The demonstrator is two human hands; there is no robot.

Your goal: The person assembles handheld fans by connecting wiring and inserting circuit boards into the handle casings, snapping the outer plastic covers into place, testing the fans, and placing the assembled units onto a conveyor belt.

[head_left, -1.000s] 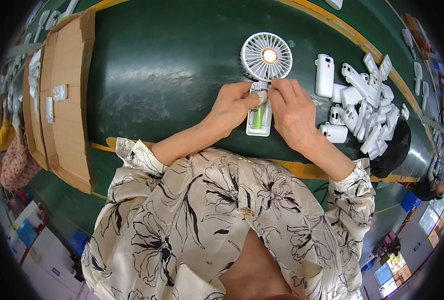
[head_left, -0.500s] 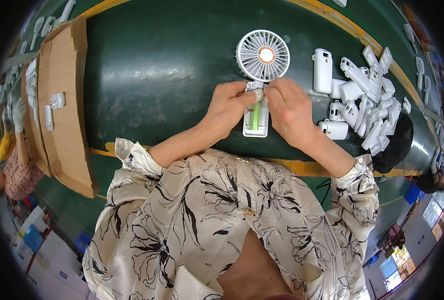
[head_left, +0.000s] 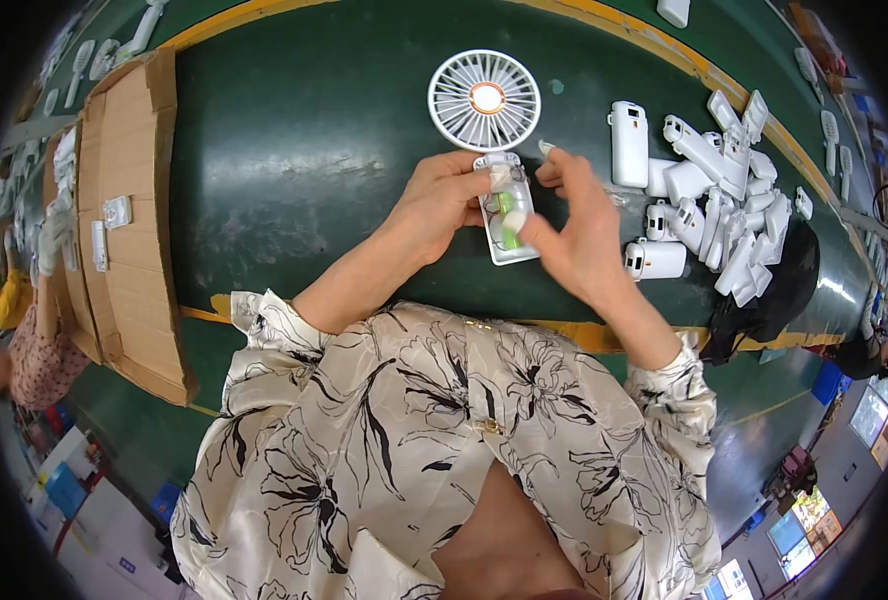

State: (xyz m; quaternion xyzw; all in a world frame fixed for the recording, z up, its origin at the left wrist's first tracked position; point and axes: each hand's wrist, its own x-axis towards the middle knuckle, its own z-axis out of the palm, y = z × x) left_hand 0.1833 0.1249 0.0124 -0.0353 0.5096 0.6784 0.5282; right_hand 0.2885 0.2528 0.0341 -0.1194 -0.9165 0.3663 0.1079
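Observation:
A white handheld fan (head_left: 486,100) with a round slatted head lies in front of me, its handle pointing toward me. The handle shell is uncovered, and a green cylindrical battery (head_left: 507,205) shows inside it. My left hand (head_left: 436,205) grips the upper part of the handle from the left, thumb on top. Over the right side of the handle is my right hand (head_left: 576,225), fingers apart, its thumb tip near the battery. White coverings wrap some of my fingertips. Whether the right thumb touches the battery cannot be made out.
To the right lies a pile of white handle shells (head_left: 729,190), with a larger one (head_left: 629,143) standing apart. A black cloth-like item (head_left: 789,285) is at the table's right edge. On the left stands an open cardboard box (head_left: 129,240). Another person's arm (head_left: 49,300) is beyond it.
The fan has shifted slightly left and its handle has tilted. My right hand has come off the top of the handle and opened; my left hand keeps its grip.

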